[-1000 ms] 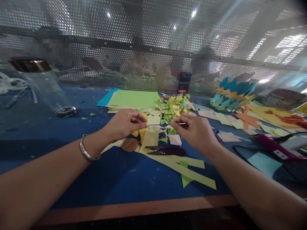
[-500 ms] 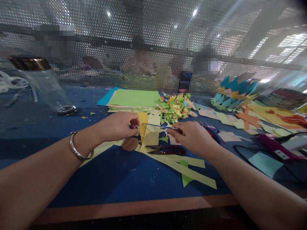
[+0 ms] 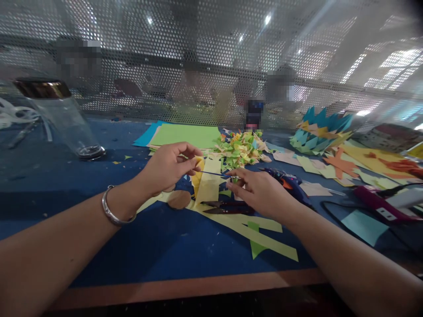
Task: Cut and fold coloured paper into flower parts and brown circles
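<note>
My right hand (image 3: 256, 189) grips a thin blue stick (image 3: 213, 173) that points left. Across from it, my left hand (image 3: 172, 169) has thumb and fingers pinched together by the stick's far tip; what they hold, if anything, cannot be made out. Yellow paper (image 3: 197, 182) shows just behind those fingertips, beside a pale yellow strip (image 3: 210, 182). Under the hands lie dark-handled thread snips (image 3: 228, 208) and a round brown disc (image 3: 179, 199). Long pale strips (image 3: 264, 240) cross the blue table, with a green scrap (image 3: 256, 246) beneath them.
A heap of small folded paper pieces (image 3: 243, 149) and a stack of coloured sheets (image 3: 188, 134) stand behind. A glue gun (image 3: 291, 182), a power strip (image 3: 380, 204) with cables and a paper crown (image 3: 322, 130) are at right. A glass bottle (image 3: 71, 125) stands left, before a perforated screen (image 3: 211, 88).
My left hand has risen slightly and moved right, its fingers now meeting at the stick's tip. The right hand and the stick have shifted only a little.
</note>
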The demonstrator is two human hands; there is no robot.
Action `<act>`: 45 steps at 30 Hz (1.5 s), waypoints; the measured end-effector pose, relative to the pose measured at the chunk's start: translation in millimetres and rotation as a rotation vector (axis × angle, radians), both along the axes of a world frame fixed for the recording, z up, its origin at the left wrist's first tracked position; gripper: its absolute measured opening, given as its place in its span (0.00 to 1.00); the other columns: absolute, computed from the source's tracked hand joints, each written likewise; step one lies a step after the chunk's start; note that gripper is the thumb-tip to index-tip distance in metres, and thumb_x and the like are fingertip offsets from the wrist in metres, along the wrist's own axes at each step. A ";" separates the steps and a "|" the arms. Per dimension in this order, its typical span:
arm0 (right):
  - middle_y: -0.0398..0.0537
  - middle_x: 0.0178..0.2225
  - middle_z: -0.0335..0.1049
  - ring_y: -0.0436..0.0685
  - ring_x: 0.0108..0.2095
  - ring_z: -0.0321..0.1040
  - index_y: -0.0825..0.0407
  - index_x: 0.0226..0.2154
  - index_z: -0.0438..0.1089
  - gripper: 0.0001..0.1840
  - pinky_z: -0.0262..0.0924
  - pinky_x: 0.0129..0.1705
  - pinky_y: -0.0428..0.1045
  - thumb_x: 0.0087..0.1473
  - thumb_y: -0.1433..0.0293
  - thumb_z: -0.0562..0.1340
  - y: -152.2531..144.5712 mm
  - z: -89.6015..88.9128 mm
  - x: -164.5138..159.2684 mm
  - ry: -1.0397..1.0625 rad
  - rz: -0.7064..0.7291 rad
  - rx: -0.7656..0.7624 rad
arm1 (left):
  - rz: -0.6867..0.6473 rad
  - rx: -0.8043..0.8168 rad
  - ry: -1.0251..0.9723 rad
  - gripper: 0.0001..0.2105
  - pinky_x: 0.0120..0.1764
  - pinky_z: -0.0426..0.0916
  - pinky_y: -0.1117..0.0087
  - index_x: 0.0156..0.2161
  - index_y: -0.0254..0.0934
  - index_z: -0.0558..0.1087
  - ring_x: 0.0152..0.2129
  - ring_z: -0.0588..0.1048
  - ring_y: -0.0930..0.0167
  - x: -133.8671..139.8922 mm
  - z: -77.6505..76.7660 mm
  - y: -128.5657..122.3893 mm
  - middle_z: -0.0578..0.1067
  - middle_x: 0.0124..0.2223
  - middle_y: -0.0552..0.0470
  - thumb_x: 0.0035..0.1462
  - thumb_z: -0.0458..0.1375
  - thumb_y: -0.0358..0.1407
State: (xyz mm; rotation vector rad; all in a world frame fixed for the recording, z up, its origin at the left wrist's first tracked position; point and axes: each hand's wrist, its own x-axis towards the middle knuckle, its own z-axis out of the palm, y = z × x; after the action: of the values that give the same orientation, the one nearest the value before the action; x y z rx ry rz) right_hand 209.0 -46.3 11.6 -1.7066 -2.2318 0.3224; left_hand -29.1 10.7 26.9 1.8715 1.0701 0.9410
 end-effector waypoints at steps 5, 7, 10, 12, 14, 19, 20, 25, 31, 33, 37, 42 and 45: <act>0.49 0.29 0.78 0.54 0.23 0.69 0.51 0.55 0.66 0.22 0.53 0.25 0.49 0.62 0.60 0.56 -1.2 2.4 2.3 0.064 -0.013 0.028 | 0.015 -0.227 -0.263 0.10 0.46 0.76 0.63 0.42 0.36 0.77 0.35 0.80 0.69 12.8 -4.3 -10.5 0.78 0.47 0.46 0.54 0.61 0.32; 0.48 0.28 0.77 0.53 0.22 0.67 0.51 0.53 0.67 0.21 0.53 0.25 0.48 0.62 0.59 0.56 -2.1 2.5 2.1 0.083 -0.023 0.077 | 0.010 -0.219 -0.280 0.08 0.46 0.76 0.63 0.40 0.36 0.76 0.34 0.80 0.70 16.1 -6.6 -13.2 0.77 0.44 0.48 0.53 0.62 0.33; 0.46 0.27 0.74 0.50 0.21 0.63 0.51 0.46 0.71 0.17 0.52 0.24 0.47 0.62 0.59 0.58 -5.4 1.8 -1.5 0.202 0.014 0.160 | -0.042 -0.119 -0.252 0.08 0.43 0.76 0.64 0.40 0.36 0.74 0.33 0.79 0.70 19.1 -10.7 -16.2 0.77 0.37 0.51 0.53 0.62 0.34; 0.44 0.25 0.71 0.48 0.20 0.61 0.51 0.43 0.73 0.16 0.53 0.24 0.46 0.62 0.58 0.58 -8.4 1.4 -5.5 0.331 0.062 0.180 | -0.085 -0.038 -0.198 0.08 0.41 0.75 0.65 0.40 0.37 0.73 0.31 0.78 0.70 20.1 -12.2 -18.6 0.76 0.34 0.52 0.54 0.62 0.34; 0.42 0.24 0.69 0.47 0.20 0.61 0.51 0.41 0.73 0.16 0.55 0.24 0.45 0.61 0.57 0.59 -11.1 1.2 -9.6 0.436 0.103 0.169 | -0.108 0.050 -0.137 0.07 0.38 0.74 0.67 0.40 0.37 0.73 0.30 0.77 0.71 20.8 -11.7 -21.9 0.76 0.32 0.52 0.56 0.60 0.34; 0.42 0.25 0.69 0.46 0.21 0.62 0.52 0.39 0.74 0.15 0.57 0.25 0.44 0.59 0.57 0.62 -13.2 0.2 -15.6 0.514 0.167 0.162 | -0.089 0.205 -0.017 0.07 0.36 0.70 0.68 0.42 0.38 0.73 0.32 0.75 0.70 23.0 -9.1 -30.8 0.76 0.37 0.50 0.58 0.59 0.36; 0.42 0.25 0.70 0.46 0.21 0.62 0.52 0.40 0.74 0.15 0.57 0.24 0.44 0.59 0.58 0.62 -13.0 -0.2 -16.0 0.520 0.173 0.164 | -0.086 0.219 -0.008 0.08 0.36 0.70 0.69 0.42 0.38 0.73 0.32 0.74 0.70 23.4 -9.2 -32.0 0.76 0.37 0.50 0.58 0.59 0.36; 0.42 0.26 0.70 0.46 0.22 0.61 0.52 0.39 0.74 0.14 0.56 0.24 0.44 0.58 0.59 0.64 -12.9 -1.7 -15.7 0.517 0.173 0.179 | -0.100 0.231 -0.003 0.08 0.34 0.69 0.70 0.43 0.38 0.74 0.30 0.73 0.72 24.8 -10.6 -35.8 0.75 0.37 0.50 0.58 0.59 0.35; 0.43 0.25 0.70 0.47 0.23 0.62 0.52 0.39 0.74 0.14 0.55 0.24 0.44 0.58 0.59 0.64 -13.9 -0.5 -14.1 0.507 0.180 0.180 | -0.167 0.135 -0.088 0.07 0.38 0.72 0.69 0.42 0.39 0.74 0.34 0.76 0.71 24.1 -9.2 -36.2 0.77 0.39 0.50 0.59 0.59 0.35; 0.43 0.25 0.69 0.47 0.23 0.62 0.52 0.39 0.74 0.14 0.56 0.25 0.45 0.58 0.59 0.64 -13.7 -0.7 -13.7 0.515 0.188 0.179 | -0.198 0.050 -0.156 0.07 0.41 0.74 0.68 0.42 0.39 0.75 0.35 0.77 0.70 23.8 -9.3 -34.8 0.78 0.38 0.51 0.59 0.59 0.35; 0.43 0.26 0.69 0.47 0.24 0.62 0.52 0.40 0.75 0.13 0.56 0.25 0.45 0.58 0.60 0.64 -13.6 -1.0 -13.2 0.522 0.194 0.186 | -0.213 -0.090 -0.249 0.07 0.46 0.75 0.63 0.40 0.39 0.75 0.36 0.78 0.69 24.0 -10.2 -32.0 0.78 0.37 0.51 0.57 0.62 0.38; 0.42 0.25 0.68 0.47 0.23 0.61 0.52 0.38 0.75 0.11 0.55 0.25 0.44 0.57 0.61 0.65 -13.8 0.9 -13.6 0.525 0.202 0.170 | -0.246 -0.162 -0.285 0.06 0.47 0.75 0.64 0.38 0.39 0.76 0.36 0.79 0.69 25.0 -9.7 -32.4 0.78 0.36 0.52 0.56 0.63 0.38; 0.42 0.25 0.68 0.47 0.23 0.61 0.52 0.39 0.75 0.12 0.55 0.25 0.45 0.57 0.60 0.64 -13.8 0.9 -12.9 0.524 0.202 0.157 | -0.245 -0.176 -0.280 0.06 0.46 0.75 0.63 0.38 0.39 0.76 0.36 0.79 0.68 24.9 -8.5 -32.5 0.79 0.36 0.51 0.56 0.63 0.38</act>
State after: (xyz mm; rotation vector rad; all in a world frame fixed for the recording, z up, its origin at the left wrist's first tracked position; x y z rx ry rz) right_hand 196.1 -60.1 12.6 -1.1516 -1.9722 0.5528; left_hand -4.2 -21.8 18.4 1.6256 0.7136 0.9017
